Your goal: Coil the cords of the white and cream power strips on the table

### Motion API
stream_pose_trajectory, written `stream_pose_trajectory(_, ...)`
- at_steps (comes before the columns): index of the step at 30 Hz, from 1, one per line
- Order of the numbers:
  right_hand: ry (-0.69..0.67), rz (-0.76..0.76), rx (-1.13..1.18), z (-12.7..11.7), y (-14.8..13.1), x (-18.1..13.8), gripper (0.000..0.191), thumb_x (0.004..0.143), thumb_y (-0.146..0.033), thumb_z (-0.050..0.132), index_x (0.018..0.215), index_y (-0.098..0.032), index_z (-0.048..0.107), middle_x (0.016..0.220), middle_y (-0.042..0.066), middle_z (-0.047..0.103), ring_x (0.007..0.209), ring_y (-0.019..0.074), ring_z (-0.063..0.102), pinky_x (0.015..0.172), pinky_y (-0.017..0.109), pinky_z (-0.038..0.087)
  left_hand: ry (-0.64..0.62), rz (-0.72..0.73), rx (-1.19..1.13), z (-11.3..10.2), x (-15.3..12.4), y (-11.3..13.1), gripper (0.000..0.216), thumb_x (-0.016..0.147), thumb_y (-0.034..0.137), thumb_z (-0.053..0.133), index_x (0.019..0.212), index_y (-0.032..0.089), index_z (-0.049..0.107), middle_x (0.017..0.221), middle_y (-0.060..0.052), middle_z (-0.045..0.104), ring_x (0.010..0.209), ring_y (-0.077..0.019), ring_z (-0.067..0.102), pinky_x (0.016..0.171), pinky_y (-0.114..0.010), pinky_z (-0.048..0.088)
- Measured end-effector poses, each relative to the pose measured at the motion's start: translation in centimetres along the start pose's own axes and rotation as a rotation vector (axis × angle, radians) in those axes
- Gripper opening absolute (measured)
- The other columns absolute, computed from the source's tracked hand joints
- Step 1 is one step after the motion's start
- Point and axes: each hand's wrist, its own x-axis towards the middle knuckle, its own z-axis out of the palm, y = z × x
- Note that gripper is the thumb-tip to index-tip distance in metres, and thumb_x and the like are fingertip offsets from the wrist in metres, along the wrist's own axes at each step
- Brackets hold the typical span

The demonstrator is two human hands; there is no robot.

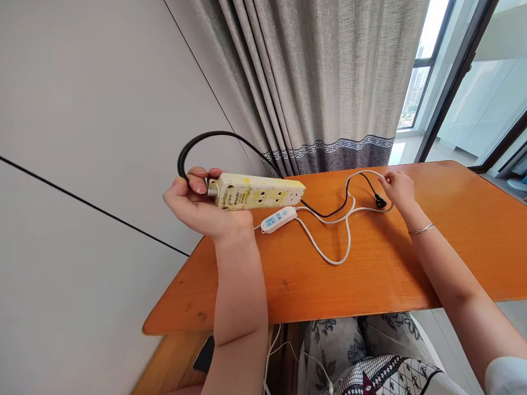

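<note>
My left hand (201, 207), palm up, is closed around the corded end of a worn, yellowed power strip (263, 192) and lifts it above the table. Its black cord (222, 133) arches up from my fingers, then drops behind the strip to a black plug (380, 202) on the wood. Below the raised strip lies a smaller white power strip (279, 218) with blue socket faces. Its white cord (349, 238) loops across the table and crosses the black cord. At the right, my right hand (399, 189) pinches a bend of that white cord, just beside the black plug.
The orange wooden table (461, 236) spans the view, its left end by a pale wall (82, 247). Grey curtains (341, 82) hang behind it, with a window (418, 82) at the right. Thin white cables (284, 345) hang below the front edge near my lap.
</note>
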Motion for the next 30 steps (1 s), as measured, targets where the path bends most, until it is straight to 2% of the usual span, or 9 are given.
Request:
stream_pose_trajectory(5, 0.061, 0.134, -0.051, 0.3, 2.1, 0.7, 0.030, 0.095, -0.028, 0.049, 0.110, -0.016, 0.072, 0.111, 0.016, 0.067, 0.091, 0.0274, 0.063, 0.075, 0.035, 0.043, -0.015, 0.051, -0.051, -0.1, 0.1, 0.1, 0.035, 0.068, 0.028, 0.046, 0.070, 0.022, 0.011, 0.065, 0.004, 0.025, 0.060, -0.0098, 0.049, 0.063, -0.023, 0.043)
stream_pose_trajectory(8, -0.030, 0.157, -0.106, 1.1, 2.4, 0.4, 0.032, 0.094, -0.021, 0.047, 0.113, -0.016, 0.072, 0.118, 0.017, 0.065, 0.090, 0.0263, 0.064, 0.075, 0.034, 0.043, -0.045, 0.034, -0.050, -0.2, -0.1, 0.0, 0.035, 0.070, 0.029, 0.046, 0.069, 0.021, 0.012, 0.065, 0.004, 0.026, 0.061, -0.0098, 0.050, 0.063, -0.022, 0.042)
stream_pose_trajectory(11, -0.099, 0.083, -0.103, 1.9, 1.8, -0.3, 0.032, 0.095, -0.024, 0.046, 0.113, -0.018, 0.072, 0.117, 0.015, 0.065, 0.091, 0.0251, 0.064, 0.074, 0.033, 0.044, -0.085, 0.017, -0.012, -0.2, -0.3, -0.3, 0.036, 0.070, 0.032, 0.048, 0.068, 0.021, 0.014, 0.067, 0.003, 0.027, 0.063, -0.0098, 0.051, 0.063, -0.023, 0.042)
stream_pose_trajectory(15, 0.053, -0.126, -0.052, 2.1, 0.4, -1.2, 0.038, 0.097, -0.020, 0.036, 0.118, -0.017, 0.068, 0.116, 0.015, 0.064, 0.104, 0.0259, 0.061, 0.080, 0.032, 0.046, -0.090, -0.003, 0.019, -0.2, -0.5, -0.4, 0.037, 0.069, 0.034, 0.049, 0.066, 0.021, 0.015, 0.066, 0.003, 0.027, 0.063, -0.0099, 0.051, 0.064, -0.023, 0.043)
stream_pose_trajectory(16, 0.030, -0.176, -0.038, 2.1, 0.0, -1.3, 0.039, 0.097, -0.020, 0.035, 0.119, -0.017, 0.067, 0.116, 0.014, 0.064, 0.106, 0.0250, 0.061, 0.083, 0.032, 0.046, -0.085, -0.005, 0.026, -0.1, -0.6, -0.4, 0.036, 0.068, 0.034, 0.049, 0.065, 0.021, 0.016, 0.066, 0.003, 0.028, 0.063, -0.0098, 0.051, 0.063, -0.023, 0.042)
stream_pose_trajectory(18, -0.135, -0.216, -0.036, 2.2, -0.4, -1.4, 0.037, 0.098, -0.024, 0.038, 0.122, -0.018, 0.065, 0.119, 0.013, 0.064, 0.106, 0.0229, 0.062, 0.087, 0.031, 0.046, -0.076, -0.017, 0.043, 0.1, -0.8, -0.3, 0.035, 0.066, 0.035, 0.050, 0.063, 0.021, 0.018, 0.067, 0.003, 0.030, 0.063, -0.0096, 0.050, 0.062, -0.023, 0.042)
stream_pose_trajectory(21, -0.375, -0.162, -0.094, 3.0, -0.4, -1.4, 0.034, 0.095, -0.031, 0.050, 0.123, -0.017, 0.064, 0.124, 0.016, 0.065, 0.112, 0.0262, 0.063, 0.091, 0.033, 0.047, -0.077, -0.047, 0.063, 0.3, -1.1, -0.1, 0.035, 0.064, 0.035, 0.051, 0.062, 0.021, 0.019, 0.068, 0.003, 0.033, 0.062, -0.0090, 0.050, 0.062, -0.023, 0.041)
stream_pose_trajectory(25, -0.471, -0.070, -0.127, 4.0, 0.5, -1.3, 0.041, 0.091, -0.035, 0.058, 0.122, -0.009, 0.063, 0.119, 0.025, 0.067, 0.112, 0.0338, 0.064, 0.090, 0.040, 0.048, -0.095, -0.097, 0.056, 0.6, -1.5, 0.0, 0.035, 0.060, 0.034, 0.055, 0.059, 0.020, 0.022, 0.068, 0.003, 0.035, 0.059, -0.0090, 0.050, 0.060, -0.024, 0.040)
stream_pose_trajectory(30, -0.482, -0.051, -0.038, 4.1, 0.5, -1.2, 0.045, 0.084, -0.024, 0.063, 0.126, -0.008, 0.060, 0.124, 0.024, 0.066, 0.119, 0.0327, 0.061, 0.097, 0.039, 0.046, -0.142, -0.139, 0.049, 0.8, -2.1, -0.2, 0.028, 0.065, 0.028, 0.052, 0.055, 0.020, 0.027, 0.064, 0.002, 0.037, 0.057, -0.0101, 0.051, 0.059, -0.024, 0.039)
